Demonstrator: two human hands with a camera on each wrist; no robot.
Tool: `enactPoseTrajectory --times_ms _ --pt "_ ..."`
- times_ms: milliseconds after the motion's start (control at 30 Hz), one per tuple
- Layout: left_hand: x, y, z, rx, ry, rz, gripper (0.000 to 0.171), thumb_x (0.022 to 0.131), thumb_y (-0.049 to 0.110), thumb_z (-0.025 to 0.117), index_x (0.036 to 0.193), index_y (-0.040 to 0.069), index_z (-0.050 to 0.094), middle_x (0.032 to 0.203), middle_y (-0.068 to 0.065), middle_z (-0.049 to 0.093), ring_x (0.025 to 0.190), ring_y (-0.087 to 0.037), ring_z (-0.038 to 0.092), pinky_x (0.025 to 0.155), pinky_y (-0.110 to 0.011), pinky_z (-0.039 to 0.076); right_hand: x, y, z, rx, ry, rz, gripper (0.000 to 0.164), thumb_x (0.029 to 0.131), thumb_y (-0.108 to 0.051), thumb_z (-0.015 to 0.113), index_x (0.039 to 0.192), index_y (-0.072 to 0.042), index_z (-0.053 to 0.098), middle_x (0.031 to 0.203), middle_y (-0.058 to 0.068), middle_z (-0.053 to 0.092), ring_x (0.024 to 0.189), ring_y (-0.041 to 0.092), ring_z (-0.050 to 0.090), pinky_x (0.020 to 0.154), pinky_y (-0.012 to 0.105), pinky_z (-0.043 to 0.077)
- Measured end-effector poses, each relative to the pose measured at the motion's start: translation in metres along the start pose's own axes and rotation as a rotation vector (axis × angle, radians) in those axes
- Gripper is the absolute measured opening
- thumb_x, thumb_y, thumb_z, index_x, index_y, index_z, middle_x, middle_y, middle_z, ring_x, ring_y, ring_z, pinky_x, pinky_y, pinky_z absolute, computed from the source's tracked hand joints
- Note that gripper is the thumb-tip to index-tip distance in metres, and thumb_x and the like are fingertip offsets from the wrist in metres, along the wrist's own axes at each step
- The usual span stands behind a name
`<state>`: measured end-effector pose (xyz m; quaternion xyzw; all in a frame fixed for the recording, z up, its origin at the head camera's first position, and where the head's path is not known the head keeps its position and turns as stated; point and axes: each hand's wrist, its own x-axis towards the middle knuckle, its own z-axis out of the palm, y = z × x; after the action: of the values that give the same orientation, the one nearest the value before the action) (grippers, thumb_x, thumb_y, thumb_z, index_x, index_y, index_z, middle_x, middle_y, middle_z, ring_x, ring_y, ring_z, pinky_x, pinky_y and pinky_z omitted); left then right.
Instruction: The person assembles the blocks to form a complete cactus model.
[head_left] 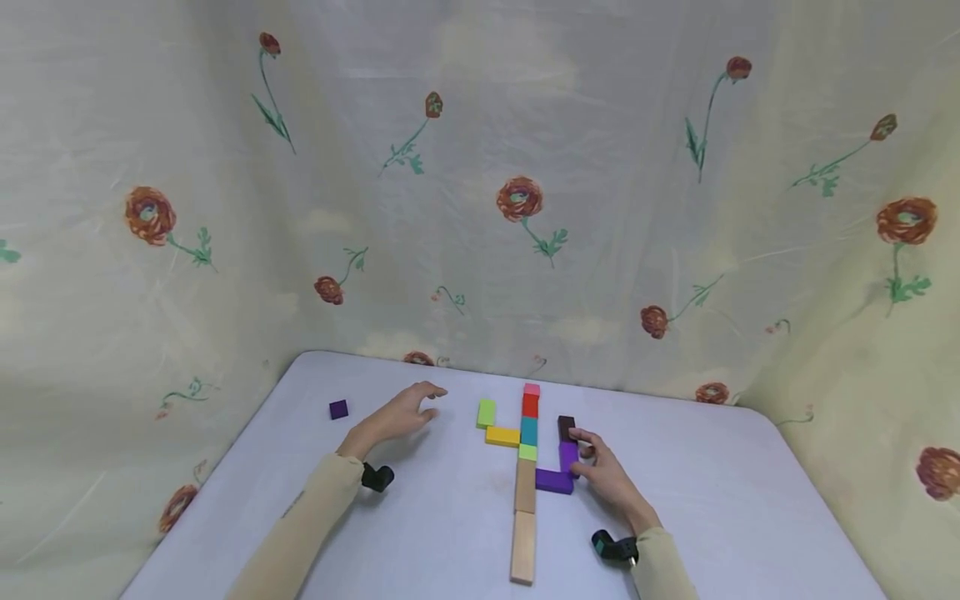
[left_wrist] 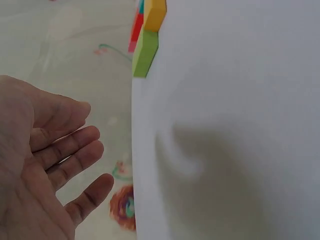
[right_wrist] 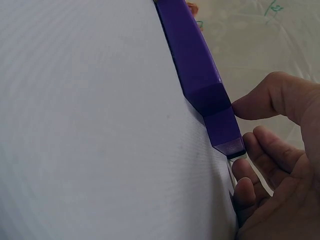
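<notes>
My left hand [head_left: 405,410] hovers over the left of the table, fingers loosely bent and holding nothing. In the left wrist view the palm and fingers [left_wrist: 93,152] are bare. My right hand [head_left: 611,479] is beside the right-hand blocks. Its index fingertip is at the dark brown block [head_left: 566,427], its thumb at the upright-running purple block [head_left: 568,456]. In the right wrist view the thumb [right_wrist: 255,105] meets that block's edge, with the other fingers curved around its end. Another purple block [head_left: 553,481] joins it crosswise to the central row.
The central row runs from a pink block [head_left: 532,389] through red [head_left: 530,406], teal [head_left: 528,431] and green [head_left: 527,452] to two wooden blocks [head_left: 525,485]. A yellow block [head_left: 502,437] and light green block [head_left: 486,413] branch left. A dark purple block [head_left: 339,409] lies alone far left.
</notes>
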<state>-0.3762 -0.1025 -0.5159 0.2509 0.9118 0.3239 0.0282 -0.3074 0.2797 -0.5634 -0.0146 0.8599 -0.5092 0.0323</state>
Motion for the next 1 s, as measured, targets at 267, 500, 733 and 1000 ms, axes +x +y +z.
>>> enactPoseTrajectory --times_ms 267,500,733,1000 --pt "-0.035 -0.029 -0.036 0.039 0.081 -0.056 0.036 0.092 0.002 0.054 0.128 0.002 0.056 0.122 -0.016 0.06 0.114 -0.03 0.054 0.097 -0.048 0.045 0.001 0.001 0.0 -0.002 0.004 0.003 0.059 0.085 -0.001 0.063 0.14 -0.01 0.045 0.124 0.017 0.05 0.112 0.029 0.044 0.074 0.027 0.042" --pt "-0.062 -0.054 -0.059 0.165 0.192 -0.113 0.036 0.086 -0.004 0.053 0.122 -0.002 0.061 0.111 -0.018 0.063 0.105 -0.033 0.057 0.089 -0.051 0.044 0.0 0.0 0.0 0.005 0.002 -0.007 0.059 0.084 0.0 0.064 0.139 -0.009 0.045 0.124 0.018 0.05 0.112 0.029 0.044 0.073 0.026 0.042" --pt "-0.083 -0.074 -0.067 0.257 0.229 -0.203 0.038 0.084 -0.001 0.055 0.121 -0.002 0.062 0.115 -0.02 0.062 0.11 -0.036 0.055 0.09 -0.056 0.04 0.0 -0.001 0.0 0.011 -0.001 -0.012 0.059 0.084 0.0 0.063 0.14 -0.009 0.045 0.126 0.018 0.05 0.113 0.029 0.043 0.074 0.027 0.042" --pt "-0.093 -0.083 -0.071 0.271 0.238 -0.247 0.035 0.082 0.004 0.057 0.115 -0.005 0.064 0.113 -0.022 0.062 0.109 -0.041 0.055 0.086 -0.058 0.04 0.0 0.0 0.002 -0.001 0.006 -0.013 0.06 0.084 -0.001 0.064 0.14 -0.009 0.044 0.121 0.019 0.05 0.109 0.028 0.044 0.07 0.025 0.041"
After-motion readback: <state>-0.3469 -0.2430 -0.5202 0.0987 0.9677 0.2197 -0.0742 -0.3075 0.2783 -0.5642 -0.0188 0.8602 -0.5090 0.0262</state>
